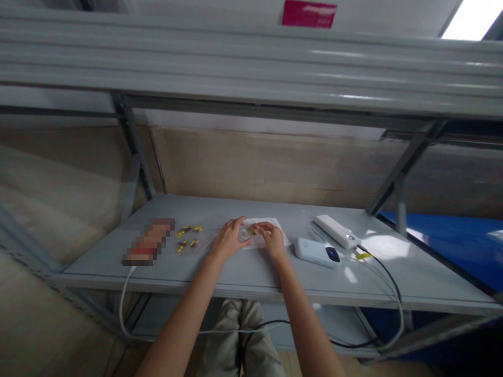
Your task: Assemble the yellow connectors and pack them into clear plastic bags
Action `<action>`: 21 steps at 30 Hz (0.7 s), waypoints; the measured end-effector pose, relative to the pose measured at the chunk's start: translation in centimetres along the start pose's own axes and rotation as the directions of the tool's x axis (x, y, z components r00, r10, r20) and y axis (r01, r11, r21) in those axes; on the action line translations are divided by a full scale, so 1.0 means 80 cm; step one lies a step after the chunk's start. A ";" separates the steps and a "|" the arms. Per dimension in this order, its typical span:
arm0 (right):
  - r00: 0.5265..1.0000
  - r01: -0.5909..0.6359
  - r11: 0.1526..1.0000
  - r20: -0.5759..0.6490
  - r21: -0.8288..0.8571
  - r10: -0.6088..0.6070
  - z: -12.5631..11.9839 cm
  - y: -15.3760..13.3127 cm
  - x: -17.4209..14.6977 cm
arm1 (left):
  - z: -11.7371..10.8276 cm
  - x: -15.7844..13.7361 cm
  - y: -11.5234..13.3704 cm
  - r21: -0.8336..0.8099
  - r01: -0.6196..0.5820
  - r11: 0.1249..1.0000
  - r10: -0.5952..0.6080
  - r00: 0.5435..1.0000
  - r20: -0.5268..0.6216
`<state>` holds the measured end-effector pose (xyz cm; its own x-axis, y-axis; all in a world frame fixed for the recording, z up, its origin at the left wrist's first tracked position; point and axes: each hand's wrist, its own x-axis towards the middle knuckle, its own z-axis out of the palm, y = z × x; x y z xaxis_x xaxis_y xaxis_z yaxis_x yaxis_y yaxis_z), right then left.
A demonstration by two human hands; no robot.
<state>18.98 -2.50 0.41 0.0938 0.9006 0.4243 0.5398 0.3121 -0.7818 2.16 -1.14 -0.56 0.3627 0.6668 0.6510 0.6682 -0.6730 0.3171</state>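
Centrally, small parts (252,230) lie at the right grip (274,241).

One camera sits on the person's head. It looks forward and down at the table (251,273), from a little way back, with the left hand (228,238) and right hand (274,241) near the middle. Legs (220,345) show below, the wall (267,162) behind. The bottom right corner looks too dark to tell much.
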 end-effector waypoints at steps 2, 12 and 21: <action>0.986 -0.118 0.956 -0.144 -0.269 0.081 -0.006 -0.001 -0.006 | -0.001 0.000 0.000 -0.005 0.013 1.000 -0.013 1.000 -0.011; 0.980 -0.199 0.658 -0.163 -0.726 0.116 -0.011 0.008 -0.013 | 0.000 -0.001 -0.003 -0.009 0.035 0.999 -0.035 0.999 -0.011; 0.986 -0.164 0.690 -0.138 -0.705 0.094 -0.007 0.012 -0.007 | -0.001 -0.001 -0.004 0.007 0.045 0.999 -0.045 0.999 -0.004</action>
<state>19.90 -2.88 -0.29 0.2583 0.8758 0.4078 0.9469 -0.1459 -0.2864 1.91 -1.03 -0.68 0.3295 0.6952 0.6389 0.6884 -0.6400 0.3414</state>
